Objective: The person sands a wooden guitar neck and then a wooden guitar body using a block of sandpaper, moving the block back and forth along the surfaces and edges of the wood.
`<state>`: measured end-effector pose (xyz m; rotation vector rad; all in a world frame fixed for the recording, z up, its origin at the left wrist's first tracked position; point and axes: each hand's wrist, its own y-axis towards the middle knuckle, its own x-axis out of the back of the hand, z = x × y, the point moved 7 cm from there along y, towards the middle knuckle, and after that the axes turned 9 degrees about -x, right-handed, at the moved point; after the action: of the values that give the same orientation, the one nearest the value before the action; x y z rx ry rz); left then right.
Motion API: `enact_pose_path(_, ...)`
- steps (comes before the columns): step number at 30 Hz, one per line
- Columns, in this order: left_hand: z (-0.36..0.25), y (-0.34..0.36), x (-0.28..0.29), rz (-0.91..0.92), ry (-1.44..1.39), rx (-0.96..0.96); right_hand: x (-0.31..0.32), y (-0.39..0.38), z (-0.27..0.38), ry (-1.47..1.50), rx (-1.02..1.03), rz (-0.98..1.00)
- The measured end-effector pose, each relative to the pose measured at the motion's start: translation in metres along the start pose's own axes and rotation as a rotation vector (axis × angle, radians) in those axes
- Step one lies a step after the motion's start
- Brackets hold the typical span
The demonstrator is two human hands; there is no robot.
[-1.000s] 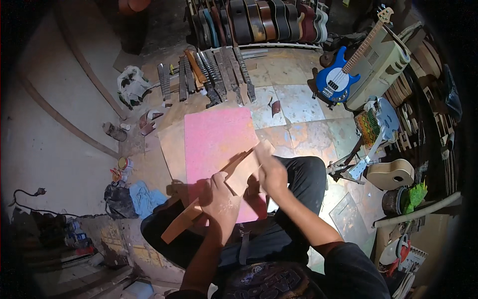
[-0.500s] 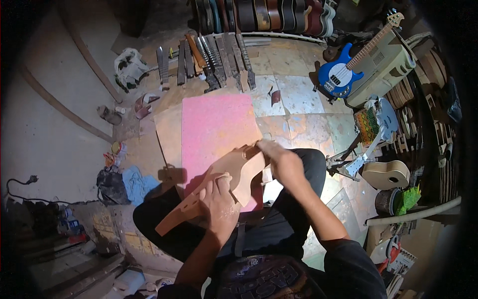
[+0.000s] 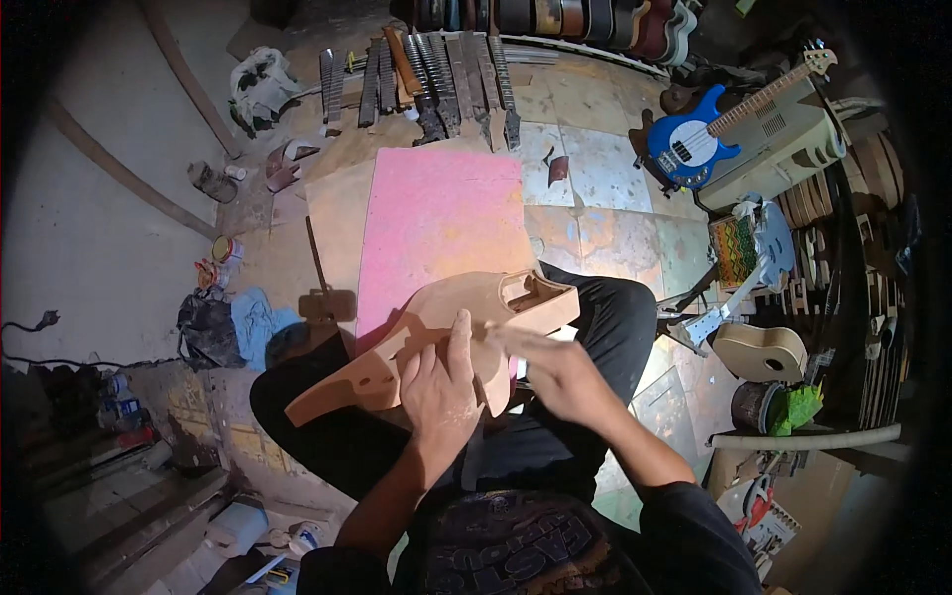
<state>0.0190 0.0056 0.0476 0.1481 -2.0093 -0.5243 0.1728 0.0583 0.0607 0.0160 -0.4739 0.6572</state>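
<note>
An unpainted wooden guitar body (image 3: 446,297) lies slantwise across my lap. It has a rectangular cut-out at its upper right end and small holes in its long lower left arm. My left hand (image 3: 436,392) grips the near edge of the body, with its forefinger stretched along the top. Close beside it, my right hand (image 3: 563,375) is at the body's near right edge, its fingers smeared by motion. Whether the right hand holds anything is hidden by the blur. Under and beyond the body is a pink board (image 3: 446,213) on the floor.
Several files (image 3: 466,84) lie in a row beyond the board. A blue bass guitar (image 3: 689,139) leans at the far right, with an acoustic guitar body (image 3: 762,352) nearer. A light blue cloth (image 3: 260,322) sits left of my knee. Guitar bodies (image 3: 575,25) line the back.
My right hand has moved from the body's far right end toward me, near my left hand. The guitar body has turned slightly, uncovering its cut-out. My left forefinger is now stretched out.
</note>
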Motion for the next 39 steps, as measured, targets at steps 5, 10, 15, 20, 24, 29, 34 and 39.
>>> enact_pose_path(5, 0.002, -0.007, 0.001, 0.036, -0.002, 0.015, -0.006, -0.002, 0.019, 0.159, 0.073, 0.145)
enact_pose_path(10, 0.0, 0.002, 0.005, 0.021, -0.034, 0.011, -0.009, -0.009, 0.032, 0.121, 0.06, 0.06)
enact_pose_path(15, -0.002, -0.004, -0.003, 0.029, 0.018, -0.008, -0.007, -0.004, -0.003, 0.059, -0.016, -0.003)
enact_pose_path(20, 0.0, 0.0, 0.004, -0.022, -0.016, 0.003, -0.014, -0.018, 0.017, 0.124, 0.155, 0.017)
enact_pose_path(24, 0.0, 0.0, -0.004, 0.051, 0.036, 0.01, -0.011, -0.014, 0.011, -0.053, 0.054, -0.116)
enact_pose_path(29, 0.0, 0.0, 0.002, 0.003, 0.039, -0.002, -0.01, -0.023, 0.035, -0.239, 0.05, 0.077)
enact_pose_path(34, 0.003, 0.005, -0.005, 0.096, 0.008, 0.066, -0.008, -0.018, 0.027, -0.161, 0.088, -0.035)
enact_pose_path(39, -0.001, 0.007, -0.003, 0.122, -0.069, 0.107, -0.008, -0.014, 0.031, 0.021, 0.222, -0.06)
